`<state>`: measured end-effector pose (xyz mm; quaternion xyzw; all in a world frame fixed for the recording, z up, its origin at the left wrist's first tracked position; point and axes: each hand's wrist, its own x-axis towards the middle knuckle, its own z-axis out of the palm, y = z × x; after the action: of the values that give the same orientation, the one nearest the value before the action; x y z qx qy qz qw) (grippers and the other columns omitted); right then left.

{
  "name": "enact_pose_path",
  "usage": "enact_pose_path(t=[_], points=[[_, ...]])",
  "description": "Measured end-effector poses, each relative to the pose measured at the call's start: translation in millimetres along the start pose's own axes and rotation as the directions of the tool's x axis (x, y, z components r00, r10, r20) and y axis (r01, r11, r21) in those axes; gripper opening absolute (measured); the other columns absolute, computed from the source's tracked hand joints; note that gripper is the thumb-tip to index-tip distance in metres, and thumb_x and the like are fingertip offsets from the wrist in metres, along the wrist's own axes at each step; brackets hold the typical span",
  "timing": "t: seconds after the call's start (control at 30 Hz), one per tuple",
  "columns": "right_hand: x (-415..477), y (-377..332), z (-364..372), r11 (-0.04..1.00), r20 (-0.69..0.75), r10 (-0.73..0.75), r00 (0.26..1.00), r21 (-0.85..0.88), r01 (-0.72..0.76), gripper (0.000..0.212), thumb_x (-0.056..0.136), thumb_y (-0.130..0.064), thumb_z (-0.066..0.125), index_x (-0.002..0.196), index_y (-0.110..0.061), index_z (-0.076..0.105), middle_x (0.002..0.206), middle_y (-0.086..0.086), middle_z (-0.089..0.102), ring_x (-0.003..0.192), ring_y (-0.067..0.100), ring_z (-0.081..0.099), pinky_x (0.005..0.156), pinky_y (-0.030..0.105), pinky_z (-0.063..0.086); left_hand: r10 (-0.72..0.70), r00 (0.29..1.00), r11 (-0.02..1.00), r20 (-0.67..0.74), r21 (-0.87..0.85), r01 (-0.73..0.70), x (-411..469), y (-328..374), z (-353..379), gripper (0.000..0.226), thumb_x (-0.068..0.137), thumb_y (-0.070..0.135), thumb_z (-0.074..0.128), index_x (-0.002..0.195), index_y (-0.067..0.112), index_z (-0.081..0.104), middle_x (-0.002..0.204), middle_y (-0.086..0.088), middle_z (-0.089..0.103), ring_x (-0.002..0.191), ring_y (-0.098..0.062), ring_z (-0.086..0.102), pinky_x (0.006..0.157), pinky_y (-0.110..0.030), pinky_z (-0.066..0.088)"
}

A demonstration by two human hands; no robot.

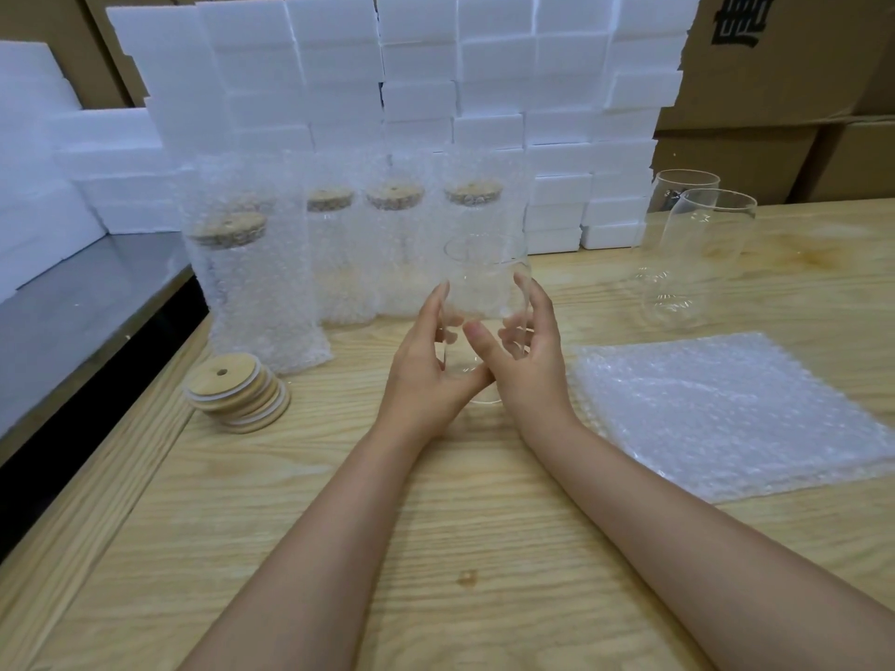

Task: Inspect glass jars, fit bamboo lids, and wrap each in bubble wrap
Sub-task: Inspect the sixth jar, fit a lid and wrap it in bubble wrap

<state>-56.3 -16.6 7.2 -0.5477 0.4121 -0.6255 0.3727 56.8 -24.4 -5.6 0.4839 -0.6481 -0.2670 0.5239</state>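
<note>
Glass jar [486,278], open-topped and without a lid, is at centre frame, held between both hands of a worker at a wooden table [436,525]. The left hand [426,380] wraps the jar's lower left wall, fingers curled behind the glass and one finger lying up its side. The right hand [530,365] clasps the lower right wall, its thumb across the near face. Whether the base touches the table cannot be told.

Clear, smooth and seemingly thin-walled, the jar looks light, rigid, slippery and breakable. A two-handed hold low on the body, away from the rim, seems the safest grip.

Stacked bamboo lids [237,392] lie at left centre, just in front of a row of wrapped jars [261,293] that already carry lids. Bubble wrap sheets [726,414], soft and limp by the look of them, lie flat at right centre. Two bare jars [702,263] stand at upper right, beside a wall of white foam blocks [387,65].
</note>
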Motion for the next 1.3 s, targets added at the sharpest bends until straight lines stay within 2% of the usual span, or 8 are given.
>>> enact_pose_path(t=[0.17,0.27,0.37,0.47,0.67,0.8,1.03,1.3], points=[[1.1,4.7,-1.1,0.999,-0.017,-0.026,1.0,-0.019,0.026,0.075,0.066,-0.039,0.082,0.128,-0.044,0.039,0.115,0.008,0.043,0.115,0.014,0.051,0.098,0.008,0.039,-0.047,0.994,0.998,0.101,-0.034,0.05,-0.3,2.5,-5.1,0.095,0.061,0.049,0.072,0.143,0.043,0.025,0.122,0.013,0.053,0.113,0.001,0.049,0.078,-0.004,0.037],[1.3,5.7,-1.0,0.999,-0.007,-0.037,0.999,-0.025,0.037,0.074,0.061,-0.045,0.077,0.123,-0.048,0.038,0.112,0.006,0.042,0.11,0.012,0.052,0.101,0.012,0.04,-0.03,0.984,1.0,0.177,-0.003,0.031,-6.2,7.2,-11.6,0.088,0.07,0.028,0.055,0.151,0.029,0.019,0.139,0.004,0.044,0.13,-0.009,0.041,0.106,-0.022,0.032],[2.2,8.6,-0.4,0.999,0.004,-0.028,1.0,-0.033,0.029,0.073,0.064,-0.044,0.084,0.117,-0.057,0.037,0.11,0.003,0.041,0.102,0.006,0.051,0.102,0.021,0.04,0.101,0.986,0.976,-0.132,0.206,-0.072,-6.9,23.7,-24.4,0.075,0.07,0.015,0.044,0.145,0.006,0.037,0.123,-0.009,0.056,0.118,-0.024,0.048,0.103,-0.028,0.029],[2.9,12.3,-1.5,0.999,0.0,-0.019,1.0,-0.029,0.019,0.07,0.065,-0.045,0.079,0.118,-0.059,0.036,0.11,0.002,0.041,0.105,0.008,0.051,0.093,0.013,0.037,0.216,0.902,0.742,-0.374,0.663,0.097,9.3,32.8,-51.3,0.058,0.074,0.016,0.05,0.131,0.008,0.052,0.115,-0.019,0.053,0.109,-0.036,0.046,0.099,-0.041,0.026],[3.7,12.8,-0.7,0.997,-0.015,-0.017,1.0,-0.069,0.016,0.069,0.062,-0.054,0.075,0.115,-0.064,0.032,0.111,0.002,0.044,0.111,0.015,0.052,0.09,0.015,0.036,-0.412,0.761,0.255,-0.502,0.738,0.625,26.7,30.1,-115.2,0.062,0.086,0.034,0.055,0.14,0.016,0.029,0.143,-0.023,0.026,0.13,-0.042,0.026,0.107,-0.068,0.018],[3.5,12.5,-0.3,0.997,-0.019,-0.018,1.0,-0.076,0.016,0.069,0.062,-0.055,0.074,0.116,-0.064,0.032,0.113,0.002,0.044,0.111,0.015,0.051,0.088,0.015,0.036,-0.566,0.69,0.198,-0.452,0.738,0.646,23.7,19.3,-122.5,0.079,0.092,0.03,0.054,0.151,0.014,0.003,0.149,-0.021,0.018,0.135,-0.04,0.022,0.103,-0.062,0.033],[3.1,13.8,-0.4,0.997,-0.022,-0.006,1.0,-0.08,0.004,0.074,0.063,-0.057,0.073,0.124,-0.058,0.032,0.115,0.001,0.044,0.112,0.015,0.051,0.084,0.013,0.035,-0.54,0.716,0.13,-0.444,0.796,0.591,25.6,16.2,-123.3,0.068,0.09,0.014,0.057,0.145,0.007,0.018,0.144,-0.02,0.026,0.131,-0.038,0.026,0.074,-0.047,0.034],[2.8,13.3,-0.5,0.997,-0.02,0.003,1.0,-0.079,-0.004,0.078,0.063,-0.057,0.073,0.128,-0.054,0.031,0.116,0.001,0.043,0.113,0.014,0.05,0.084,0.013,0.035,-0.55,0.713,0.196,-0.436,0.762,0.617,24.5,15.3,-125.3,0.088,0.082,0.039,0.073,0.145,0.008,0.019,0.143,-0.017,0.032,0.133,-0.034,0.024,0.089,-0.049,0.04]])
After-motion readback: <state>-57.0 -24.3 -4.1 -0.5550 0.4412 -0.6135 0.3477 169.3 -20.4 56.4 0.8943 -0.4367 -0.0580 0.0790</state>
